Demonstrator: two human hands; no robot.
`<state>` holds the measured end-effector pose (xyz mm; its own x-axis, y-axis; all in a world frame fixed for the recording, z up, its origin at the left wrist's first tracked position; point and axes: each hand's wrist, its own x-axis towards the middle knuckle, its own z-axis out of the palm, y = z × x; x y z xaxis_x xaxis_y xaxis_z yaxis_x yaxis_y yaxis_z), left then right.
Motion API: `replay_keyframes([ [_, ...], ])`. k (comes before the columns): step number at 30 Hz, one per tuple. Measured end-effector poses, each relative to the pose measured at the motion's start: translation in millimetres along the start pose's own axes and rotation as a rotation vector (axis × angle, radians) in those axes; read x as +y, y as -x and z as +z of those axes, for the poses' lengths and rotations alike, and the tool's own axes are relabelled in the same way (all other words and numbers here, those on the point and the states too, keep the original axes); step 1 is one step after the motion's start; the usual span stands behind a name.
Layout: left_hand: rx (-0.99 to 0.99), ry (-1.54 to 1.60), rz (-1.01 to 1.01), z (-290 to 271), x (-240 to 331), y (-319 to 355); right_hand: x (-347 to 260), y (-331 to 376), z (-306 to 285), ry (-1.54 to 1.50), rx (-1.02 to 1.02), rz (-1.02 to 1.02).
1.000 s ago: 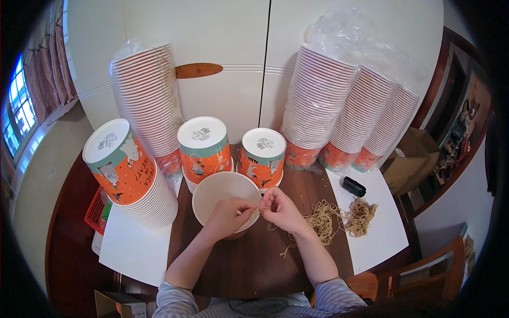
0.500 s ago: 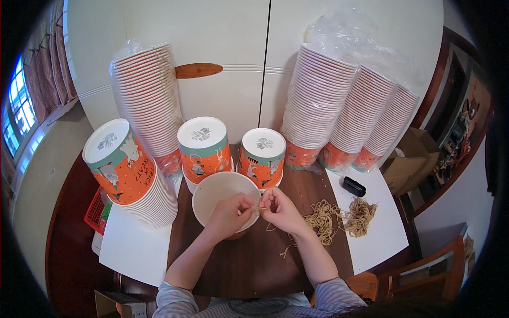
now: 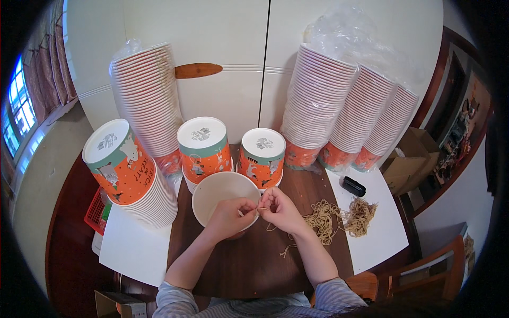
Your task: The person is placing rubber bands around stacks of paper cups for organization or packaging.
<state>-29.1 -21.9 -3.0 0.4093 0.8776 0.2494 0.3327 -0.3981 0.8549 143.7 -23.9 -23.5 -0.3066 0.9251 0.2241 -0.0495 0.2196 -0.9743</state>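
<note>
An open paper bucket (image 3: 212,196) with a pale inside stands in the middle of the table, its mouth upward. At its right rim my two hands meet with fingertips pinched close together. My left hand (image 3: 230,216) reaches across the front of the bucket's mouth, thumb and forefinger closed on what looks like a thin tan cord. Just outside the rim my right hand (image 3: 278,208) is closed on the same cord, a short piece of which trails below it. The fingers hide most of it. Right of my right forearm lies a loose bundle of tan cords (image 3: 322,220).
A second cord bundle (image 3: 360,217) and a black case (image 3: 353,186) lie at the right. Upside-down bucket stacks (image 3: 201,153) (image 3: 262,159) stand behind the bucket, another stack (image 3: 151,196) at left. Tall plastic-wrapped stacks (image 3: 146,95) (image 3: 321,100) line the back.
My left hand's fingers have shifted slightly at the rim, still pinched. The right hand and the bucket stay in place.
</note>
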Motion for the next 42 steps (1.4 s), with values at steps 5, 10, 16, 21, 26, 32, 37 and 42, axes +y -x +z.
replay_keyframes([
  [5,0.012,-0.021,0.028,0,0,0,0,1,0,0.011,0.003,0.014],
  [10,0.005,-0.056,0.002,0,-1,-2,-1,2,0,0.072,0.028,0.019],
  [16,-0.118,0.192,-0.081,1,-11,-2,-4,3,1,0.118,-0.003,0.02],
  [21,-0.184,0.328,-0.097,2,-19,-4,1,1,1,0.113,0.037,-0.029],
  [26,-0.258,0.48,-0.17,-3,-11,-4,-6,3,-1,0.107,0.018,0.01],
  [32,-0.263,0.488,-0.245,-6,-5,-4,-24,6,-1,0.323,0.085,-0.141],
  [37,-0.247,0.454,-0.238,-7,-1,-4,-24,8,3,0.507,0.159,-0.339],
  [42,-0.246,0.449,-0.231,-8,-4,-4,-26,10,6,0.571,0.184,-0.286],
])
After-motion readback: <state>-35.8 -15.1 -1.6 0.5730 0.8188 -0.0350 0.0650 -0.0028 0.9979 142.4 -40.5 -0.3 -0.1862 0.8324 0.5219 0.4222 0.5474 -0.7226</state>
